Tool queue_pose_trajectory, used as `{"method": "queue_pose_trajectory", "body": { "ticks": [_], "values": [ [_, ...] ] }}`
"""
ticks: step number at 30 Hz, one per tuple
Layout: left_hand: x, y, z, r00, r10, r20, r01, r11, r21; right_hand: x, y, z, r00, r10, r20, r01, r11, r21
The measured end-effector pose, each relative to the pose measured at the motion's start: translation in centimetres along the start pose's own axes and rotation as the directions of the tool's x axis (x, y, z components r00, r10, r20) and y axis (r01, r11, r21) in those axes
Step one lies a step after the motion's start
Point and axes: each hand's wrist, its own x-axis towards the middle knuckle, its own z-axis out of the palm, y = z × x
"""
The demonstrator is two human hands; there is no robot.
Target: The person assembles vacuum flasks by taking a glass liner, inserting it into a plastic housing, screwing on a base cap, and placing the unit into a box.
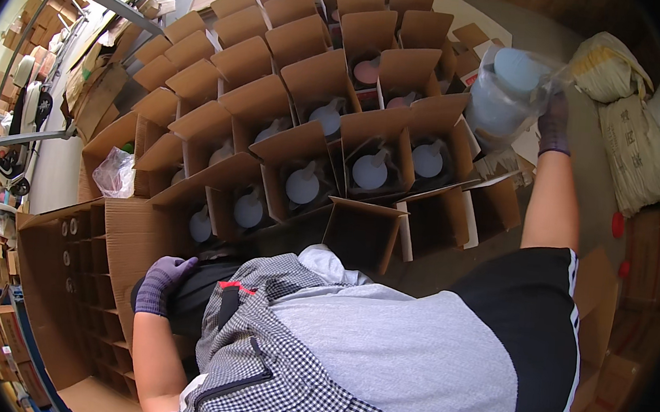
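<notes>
My right hand (556,123), in a purple-grey knit glove, reaches out at the right and grips the edge of a clear plastic bag. Inside the bag is a pale blue rounded container (518,69), held above the right end of the cardboard boxes. My left hand (164,279), gloved alike, lies on my dark-trousered knee with its fingers stretched out, holding nothing. Between my arms and beyond them stand rows of open cardboard boxes (359,233). Several hold plastic-wrapped containers with round pale blue tops (302,186); a pinkish top (366,71) shows farther back.
A large divided carton (44,290) stands at my left, with a crumpled clear bag (115,173) beyond it. Pale woven sacks (636,148) lie at the right. A metal frame (111,1) and a parked scooter (23,129) are at the far left.
</notes>
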Motion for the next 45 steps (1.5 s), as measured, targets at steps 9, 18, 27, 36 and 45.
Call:
{"method": "queue_pose_trajectory", "body": {
  "ticks": [9, 18, 27, 36, 45],
  "values": [
    [-1.9, 0.8, -0.1, 0.997, -0.029, -0.075, 0.029, 1.000, -0.011, -2.9, 12.6, 1.5, 0.926, 0.327, 0.189, -0.313, 0.944, -0.102],
    [-3.2, 1.7, -0.3, 0.994, -0.084, -0.065, 0.081, 0.996, -0.040, -0.5, 13.8, 1.4, 0.842, 0.341, 0.418, 0.192, 0.536, -0.822],
    [-3.0, 1.3, 0.2, 0.993, -0.105, -0.054, 0.102, 0.993, -0.057, -2.0, 17.8, -1.4, 0.893, 0.232, 0.385, 0.194, 0.574, -0.795],
    [-3.2, 1.7, 0.0, 0.995, -0.058, -0.084, 0.055, 0.998, -0.039, -2.5, 13.6, -2.9, 0.897, 0.178, 0.404, 0.111, 0.794, -0.597],
    [-4.4, 1.2, -0.1, 0.989, -0.043, -0.139, 0.031, 0.995, -0.090, -1.4, 6.1, -0.9, 0.934, 0.069, 0.350, 0.022, 0.969, -0.248]
  ]
}}
